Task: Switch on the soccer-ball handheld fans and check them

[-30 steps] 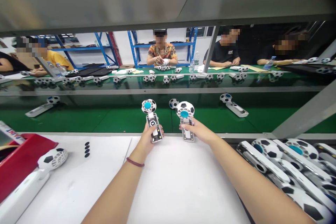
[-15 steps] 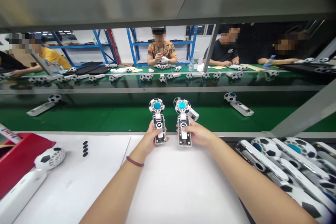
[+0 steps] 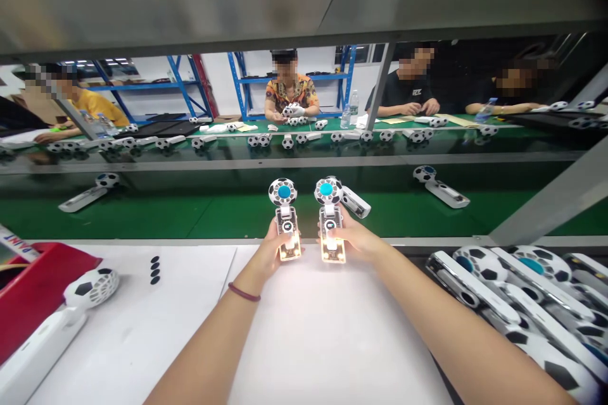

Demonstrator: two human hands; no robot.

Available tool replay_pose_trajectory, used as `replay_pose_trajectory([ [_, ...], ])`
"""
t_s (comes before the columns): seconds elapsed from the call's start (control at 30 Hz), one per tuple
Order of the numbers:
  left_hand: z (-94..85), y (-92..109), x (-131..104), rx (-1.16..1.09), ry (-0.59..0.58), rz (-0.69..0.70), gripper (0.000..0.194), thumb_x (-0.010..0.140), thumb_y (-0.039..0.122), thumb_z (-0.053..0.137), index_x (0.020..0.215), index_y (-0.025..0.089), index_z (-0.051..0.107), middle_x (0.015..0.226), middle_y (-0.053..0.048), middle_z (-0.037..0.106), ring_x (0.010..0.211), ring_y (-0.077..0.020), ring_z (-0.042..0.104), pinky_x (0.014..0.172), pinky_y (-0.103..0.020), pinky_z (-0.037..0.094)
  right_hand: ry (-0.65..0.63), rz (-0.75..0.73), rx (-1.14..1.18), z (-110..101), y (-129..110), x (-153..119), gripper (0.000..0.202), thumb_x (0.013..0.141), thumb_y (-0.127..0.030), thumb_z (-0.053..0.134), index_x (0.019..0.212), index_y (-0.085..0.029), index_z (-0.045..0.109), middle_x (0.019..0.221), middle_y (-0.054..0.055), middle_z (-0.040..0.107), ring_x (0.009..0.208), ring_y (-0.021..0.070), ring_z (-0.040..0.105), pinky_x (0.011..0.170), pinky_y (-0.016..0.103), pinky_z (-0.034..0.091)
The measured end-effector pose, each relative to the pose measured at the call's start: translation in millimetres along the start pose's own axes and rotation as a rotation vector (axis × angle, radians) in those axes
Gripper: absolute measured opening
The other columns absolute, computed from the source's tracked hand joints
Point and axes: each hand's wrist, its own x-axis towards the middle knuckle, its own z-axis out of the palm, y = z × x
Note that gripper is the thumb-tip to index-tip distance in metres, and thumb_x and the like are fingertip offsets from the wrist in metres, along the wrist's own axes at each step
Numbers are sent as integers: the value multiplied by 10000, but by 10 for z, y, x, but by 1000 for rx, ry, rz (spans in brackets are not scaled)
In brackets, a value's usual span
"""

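Observation:
My left hand (image 3: 269, 248) is closed around a handheld fan (image 3: 284, 192) with a football-patterned head and a clear-fronted handle. In my right hand (image 3: 357, 238) is a matching handheld fan (image 3: 328, 191), held upright beside the first. Each thumb lies on the front of its handle, near a small round display. Warm yellow lights glow inside both handles. Behind the right-hand fan, another fan (image 3: 356, 201) lies on the green belt, its head partly hidden.
Single fans lie on the green belt (image 3: 228, 218) at left (image 3: 88, 195) and right (image 3: 446, 192). Many fans (image 3: 503, 304) are piled at right. A red bin (image 3: 52, 278), a fan (image 3: 47, 335) and several black discs (image 3: 154, 270) are at left. Co-workers sit across, beyond a metal post (image 3: 560, 158).
The lights in both held fans have come on. Fans on the belt have shifted to the right. My hands have barely moved. The co-worker opposite now holds up a fan.

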Motion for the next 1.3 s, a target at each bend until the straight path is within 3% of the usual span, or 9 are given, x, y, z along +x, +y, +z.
replay_pose_trajectory([
  [0.37,82,87,-51,15,14,-25,597,695,212,621,1228,318,374,890,-14,569,708,-180,595,645,-359,510,-127,-60,-69,25,15,-13,983,607,-157,714,1361,-331,108,959,7,564,815,175,597,723,337,475],
  [0.77,82,85,-49,16,47,-19,594,693,236,638,1227,326,394,984,-20,566,799,-189,592,689,-351,506,-146,-92,-66,25,24,3,852,655,-201,704,1336,-327,208,998,25,572,828,190,605,720,355,489],
  [1.3,-20,-11,23,-29,-23,-8,570,714,209,628,1205,304,354,874,-8,575,739,-189,602,693,-394,508,-154,-38,-11,50,15,-19,900,650,-184,715,1339,-321,153,1027,40,583,819,188,619,776,388,478],
])
